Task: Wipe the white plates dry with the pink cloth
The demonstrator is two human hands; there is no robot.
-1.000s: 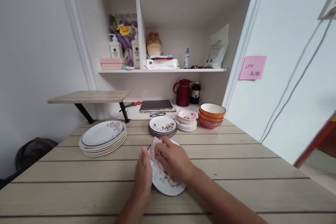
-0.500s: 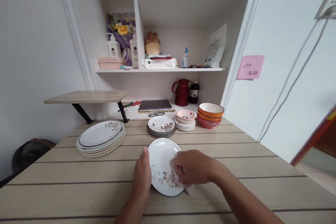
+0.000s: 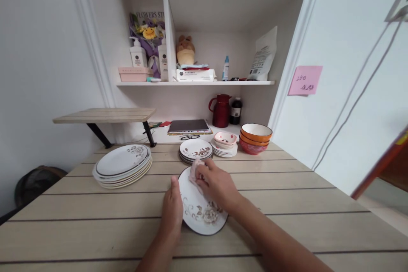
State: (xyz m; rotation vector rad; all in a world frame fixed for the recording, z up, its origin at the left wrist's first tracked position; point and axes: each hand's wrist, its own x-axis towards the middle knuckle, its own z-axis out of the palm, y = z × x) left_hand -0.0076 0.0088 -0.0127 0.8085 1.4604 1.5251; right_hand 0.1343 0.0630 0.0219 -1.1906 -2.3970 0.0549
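Note:
A white oval plate (image 3: 194, 209) with a brown flower pattern lies on the table in front of me. My left hand (image 3: 172, 206) grips its left edge, thumb up along the rim and fingers partly hidden. In my right hand (image 3: 216, 182) is a crumpled pale cloth (image 3: 196, 171), pinched by the fingers and pressed on the plate's upper part. Just behind stands a stack of small flowered plates (image 3: 195, 149) with dark rims.
At the left sits a stack of larger plates (image 3: 119, 163) beside a raised wooden stand (image 3: 105, 114). Small pink dishes (image 3: 225, 139) on saucers and stacked orange bowls (image 3: 256, 136) are at the back right. Behind are a laptop (image 3: 188, 126), glasses (image 3: 190, 137) and a red jug (image 3: 221, 111).
My right hand has moved with the cloth from the plate's right side up to its far edge, uncovering more of the flower pattern. My left hand keeps its hold.

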